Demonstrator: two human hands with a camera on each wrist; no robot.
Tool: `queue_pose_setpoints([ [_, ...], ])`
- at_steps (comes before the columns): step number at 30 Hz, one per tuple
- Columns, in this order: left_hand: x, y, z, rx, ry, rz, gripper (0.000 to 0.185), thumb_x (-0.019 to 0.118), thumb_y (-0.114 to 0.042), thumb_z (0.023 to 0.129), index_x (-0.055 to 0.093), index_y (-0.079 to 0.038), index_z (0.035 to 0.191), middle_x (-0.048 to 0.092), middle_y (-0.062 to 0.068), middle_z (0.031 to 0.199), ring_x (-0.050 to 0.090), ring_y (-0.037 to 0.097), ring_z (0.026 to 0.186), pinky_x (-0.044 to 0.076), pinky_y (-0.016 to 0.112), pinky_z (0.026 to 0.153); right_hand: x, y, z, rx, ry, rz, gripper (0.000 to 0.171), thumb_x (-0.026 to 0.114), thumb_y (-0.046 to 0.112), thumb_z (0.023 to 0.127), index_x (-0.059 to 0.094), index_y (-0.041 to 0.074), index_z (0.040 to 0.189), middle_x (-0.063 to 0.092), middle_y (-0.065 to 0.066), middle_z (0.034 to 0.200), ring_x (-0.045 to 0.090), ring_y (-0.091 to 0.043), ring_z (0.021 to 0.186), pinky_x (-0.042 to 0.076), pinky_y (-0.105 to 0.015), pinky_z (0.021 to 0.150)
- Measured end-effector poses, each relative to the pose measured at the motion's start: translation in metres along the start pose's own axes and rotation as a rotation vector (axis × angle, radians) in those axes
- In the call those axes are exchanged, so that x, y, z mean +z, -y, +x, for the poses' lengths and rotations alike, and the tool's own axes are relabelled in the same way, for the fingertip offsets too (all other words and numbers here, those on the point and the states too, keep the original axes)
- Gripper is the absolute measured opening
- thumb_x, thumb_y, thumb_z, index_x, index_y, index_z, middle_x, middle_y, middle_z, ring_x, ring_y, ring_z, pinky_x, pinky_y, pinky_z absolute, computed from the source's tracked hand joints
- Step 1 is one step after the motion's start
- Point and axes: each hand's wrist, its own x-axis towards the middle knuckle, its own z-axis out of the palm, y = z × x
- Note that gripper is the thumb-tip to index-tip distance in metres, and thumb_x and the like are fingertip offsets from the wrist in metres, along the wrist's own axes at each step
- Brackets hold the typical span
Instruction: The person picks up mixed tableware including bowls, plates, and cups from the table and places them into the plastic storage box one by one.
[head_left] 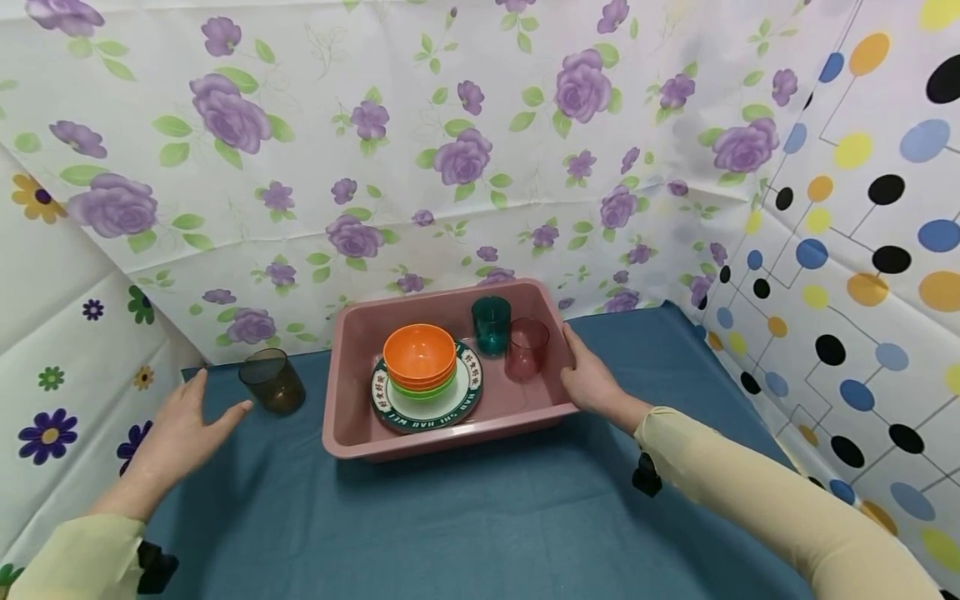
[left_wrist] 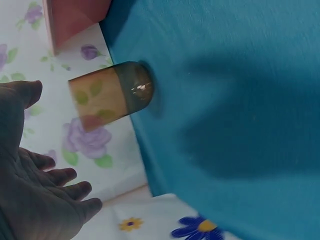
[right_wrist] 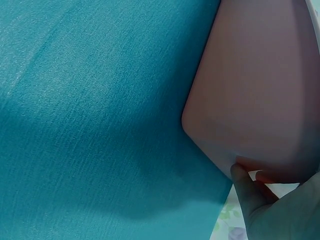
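Note:
My left hand (head_left: 174, 429) is beside a brown see-through cup (head_left: 273, 382), thumb and fingers spread and apart from it. In the left wrist view the cup (left_wrist: 112, 95) stands upright on the cloth, past the fingertips. My right hand (head_left: 596, 379) holds the right end of a pink plastic tub (head_left: 517, 408), its fingers at the rim. The right wrist view has the fingertips against the tub's outer wall (right_wrist: 250, 100). Inside the tub, orange bowls (head_left: 420, 354) sit stacked over green bowls (head_left: 423, 390) on a green-rimmed plate (head_left: 470, 392). A teal cup (head_left: 491, 325) and a pink cup (head_left: 527, 350) stand right of them.
A blue cloth (head_left: 480, 517) covers the table. Behind the tub rises a flowered wall sheet (head_left: 420, 167). A dotted sheet (head_left: 862, 250) hangs on the right, and another flowered sheet (head_left: 67, 367) borders the left side.

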Motion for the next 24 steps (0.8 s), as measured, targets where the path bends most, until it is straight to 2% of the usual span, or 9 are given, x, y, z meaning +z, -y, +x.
queue_pose_setpoints([
  [7,0.015,0.007,0.016,-0.185,0.121,-0.222,0.116,0.049,-0.065,0.099,-0.017,0.015,0.151,-0.010,0.047,0.154,0.002,0.066,0.141,0.019,0.077,0.108,0.000,0.000,0.000,-0.008,0.002,0.003,0.081,0.042,0.004,0.100,-0.001,0.023,0.166,0.017,-0.013,0.169,0.045,-0.038,0.139,0.050,-0.049,0.093],
  [12,0.028,0.009,0.027,-0.287,0.144,-0.335,0.122,0.053,-0.066,0.096,-0.021,0.013,0.151,-0.012,0.042,0.157,0.001,0.062,0.144,0.018,0.074,0.111,0.000,-0.001,0.001,-0.009,0.003,0.003,0.081,0.042,0.004,0.101,-0.001,0.023,0.166,0.015,-0.011,0.170,0.046,-0.037,0.138,0.049,-0.047,0.090],
  [19,0.049,0.011,0.049,-0.340,0.097,-0.407,0.122,0.058,-0.063,0.096,-0.022,0.009,0.153,-0.009,0.039,0.160,0.003,0.059,0.147,0.018,0.071,0.114,-0.001,-0.001,0.001,0.006,-0.009,-0.001,0.080,0.043,0.005,0.101,0.000,0.024,0.166,0.016,-0.011,0.170,0.046,-0.036,0.138,0.049,-0.047,0.092],
  [24,0.062,0.008,0.057,-0.318,0.037,-0.453,0.115,0.062,-0.054,0.097,-0.013,0.009,0.157,-0.003,0.039,0.161,0.009,0.057,0.147,0.021,0.071,0.113,0.000,-0.001,0.001,-0.001,-0.015,0.004,0.080,0.044,0.004,0.100,0.003,0.021,0.166,0.017,-0.012,0.169,0.045,-0.036,0.139,0.049,-0.049,0.095],
])
